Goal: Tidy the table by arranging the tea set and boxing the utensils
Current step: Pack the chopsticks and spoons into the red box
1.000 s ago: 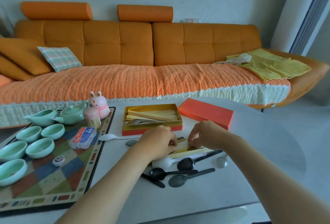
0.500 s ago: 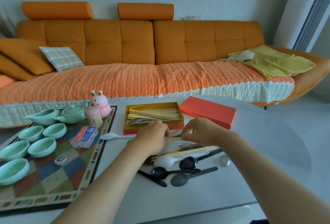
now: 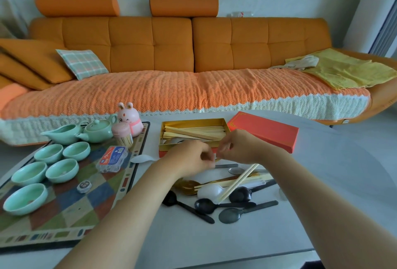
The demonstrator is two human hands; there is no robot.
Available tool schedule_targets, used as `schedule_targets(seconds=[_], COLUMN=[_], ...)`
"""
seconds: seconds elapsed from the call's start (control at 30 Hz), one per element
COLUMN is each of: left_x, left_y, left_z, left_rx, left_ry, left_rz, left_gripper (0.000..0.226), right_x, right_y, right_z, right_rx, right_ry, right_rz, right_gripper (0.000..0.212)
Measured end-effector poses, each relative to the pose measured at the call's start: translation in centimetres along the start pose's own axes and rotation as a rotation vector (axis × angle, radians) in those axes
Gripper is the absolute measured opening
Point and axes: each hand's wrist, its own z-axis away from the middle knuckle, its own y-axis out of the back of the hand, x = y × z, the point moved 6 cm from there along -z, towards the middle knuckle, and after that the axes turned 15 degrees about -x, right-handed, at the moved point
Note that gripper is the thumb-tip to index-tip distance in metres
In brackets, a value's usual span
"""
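Observation:
The open gold box (image 3: 193, 121) holds pale chopsticks and sits by its red lid (image 3: 264, 131). My right hand (image 3: 238, 147) and my left hand (image 3: 193, 157) meet at the box's front edge, fingers curled. The right hand grips a pair of chopsticks (image 3: 238, 183) that slants down to the utensil pile. My left fingertips pinch at a chopstick end between the hands. Black spoons (image 3: 206, 205), a white spoon (image 3: 210, 190) and a gold spoon (image 3: 189, 185) lie below. A green teapot (image 3: 97, 130), a pitcher (image 3: 62, 133) and several green cups (image 3: 62, 170) stand on the patterned mat (image 3: 64, 208).
A pink rabbit figure (image 3: 129, 116), a toothpick holder (image 3: 122, 132), a floss box (image 3: 111, 158) and a small tin (image 3: 84, 186) are on the mat. Another white spoon (image 3: 141, 158) lies beside the mat. The orange sofa (image 3: 171, 54) runs behind the table.
Both hands rose from the utensil pile toward the box's front edge. A pair of chopsticks came up off the pile and now hangs slanted under the right hand.

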Motion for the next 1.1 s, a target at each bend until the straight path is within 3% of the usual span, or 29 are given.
schedule_targets(seconds=[0.1, 0.33, 0.47, 0.63, 0.73, 0.83, 1.1], left_x=[0.7, 2.9, 2.9, 2.8, 2.2, 1.5, -3.4], left_y=[-1.1, -2.8, -2.8, -2.7, -2.5, -1.1, 4.6], left_z=[-0.2, -0.3, -0.2, -0.2, -0.4, -0.4, 1.2], left_rx=[-0.078, -0.137, -0.148, -0.13, -0.109, -0.031, 0.373], left_ry=[0.021, 0.045, 0.032, 0.021, 0.014, 0.018, 0.121], left_rz=[-0.056, -0.218, -0.145, -0.073, -0.015, 0.033, 0.04], left_gripper=[0.018, 0.042, 0.029, 0.012, 0.009, 0.015, 0.017], right_x=[-0.2, 1.4, 2.6, 3.3, 3.7, 3.6, 1.2], right_y=[-0.5, -0.1, -0.7, -0.8, -0.4, 0.4, 2.2], right_z=[-0.1, 2.0, 3.0, 3.9, 4.1, 4.0, 1.4], right_rx=[-0.1, -0.21, -0.211, -0.148, -0.097, -0.022, 0.309], right_ry=[-0.01, -0.095, -0.122, -0.13, -0.131, -0.116, -0.017], right_rz=[0.023, 0.102, 0.125, 0.121, 0.085, 0.066, -0.029], right_gripper=[0.019, 0.052, 0.056, 0.035, 0.034, 0.035, 0.037])
